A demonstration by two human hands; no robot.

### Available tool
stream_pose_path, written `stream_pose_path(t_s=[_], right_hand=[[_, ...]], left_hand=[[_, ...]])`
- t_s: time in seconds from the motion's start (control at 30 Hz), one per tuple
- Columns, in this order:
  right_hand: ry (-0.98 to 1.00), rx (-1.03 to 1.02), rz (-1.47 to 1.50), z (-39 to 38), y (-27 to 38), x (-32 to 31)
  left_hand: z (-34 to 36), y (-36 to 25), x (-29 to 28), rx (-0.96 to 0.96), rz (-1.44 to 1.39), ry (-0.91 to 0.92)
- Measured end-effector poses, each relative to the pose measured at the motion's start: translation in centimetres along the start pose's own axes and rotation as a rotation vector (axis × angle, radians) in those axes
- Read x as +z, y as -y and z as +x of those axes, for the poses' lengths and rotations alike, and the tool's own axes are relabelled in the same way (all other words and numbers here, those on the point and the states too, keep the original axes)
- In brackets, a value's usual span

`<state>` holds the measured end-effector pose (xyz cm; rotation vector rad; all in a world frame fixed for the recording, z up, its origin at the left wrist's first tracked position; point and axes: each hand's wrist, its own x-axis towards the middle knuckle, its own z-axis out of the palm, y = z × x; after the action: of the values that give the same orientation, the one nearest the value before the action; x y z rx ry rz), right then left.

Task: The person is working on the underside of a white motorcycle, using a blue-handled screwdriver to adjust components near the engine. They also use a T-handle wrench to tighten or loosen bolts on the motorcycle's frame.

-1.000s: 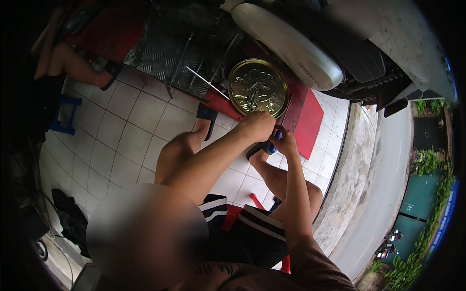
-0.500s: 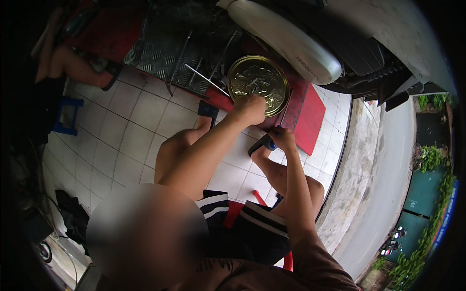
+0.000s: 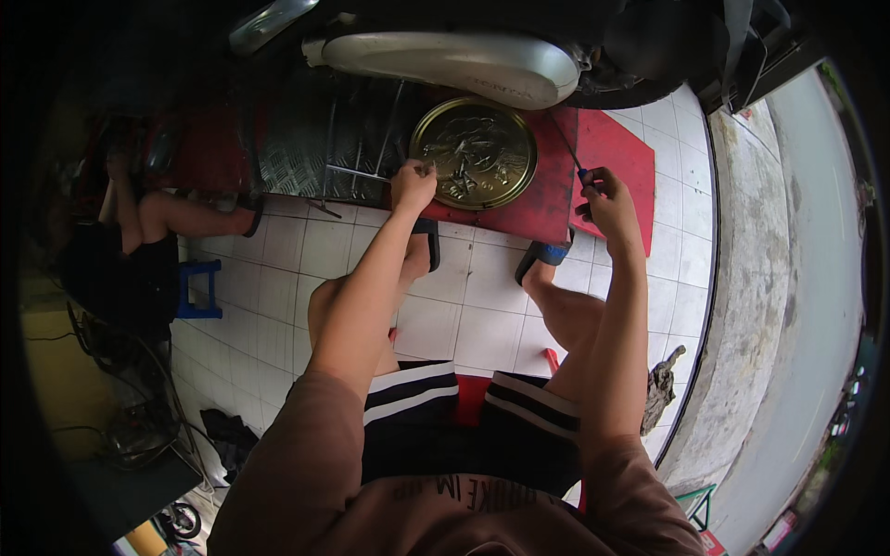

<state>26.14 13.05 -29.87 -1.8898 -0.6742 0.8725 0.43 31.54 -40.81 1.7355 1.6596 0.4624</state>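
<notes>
A round gold metal tray (image 3: pixel 519 183) holding several small metal parts rests on the red stand (image 3: pixel 552 208). My left hand (image 3: pixel 414 187) is at the tray's left rim with thumb and fingertips pinched together; what they hold is too small to make out. To the right of the tray, my right hand (image 3: pixel 612 208) grips a screwdriver (image 3: pixel 582 173) by its blue and dark handle. Its thin shaft points up and away toward the motorcycle. A long metal rod-like tool (image 3: pixel 357 173) lies left of the tray, close to my left hand.
A motorcycle with a silver side cover (image 3: pixel 445 69) stands just beyond the tray. On the left, another person (image 3: pixel 130 269) sits beside a blue stool (image 3: pixel 199 289). Black treaded plate (image 3: pixel 297 162) adjoins the red stand. A road (image 3: pixel 825 278) runs along the right.
My left hand has left the tray's parts and come to its left rim. My right hand, still gripping the screwdriver, has moved right, away from the tray. The view has turned.
</notes>
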Motion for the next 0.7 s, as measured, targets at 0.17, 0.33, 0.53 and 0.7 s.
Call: stream_pose_path(t_s=[0.17, 0.33, 0.53, 0.7], right_hand=[[0.130, 0.063, -0.142, 0.9, -0.2, 0.2], [0.191, 0.011, -0.290, 0.5, 0.9, 1.1], [0.160, -0.053, -0.314, 0.6, 0.8, 1.1], [0.126, -0.084, -0.320, 0.3, 1.1, 0.9]], left_hand=[[0.0, -0.1, 1.5, 0.447, 0.251, -0.074], [0.2, -1.8, 3.1, 0.474, 0.361, -0.006], [-0.1, -2.5, 3.7, 0.448, 0.410, 0.052], [-0.4, -2.1, 4.1, 0.365, 0.410, 0.010]])
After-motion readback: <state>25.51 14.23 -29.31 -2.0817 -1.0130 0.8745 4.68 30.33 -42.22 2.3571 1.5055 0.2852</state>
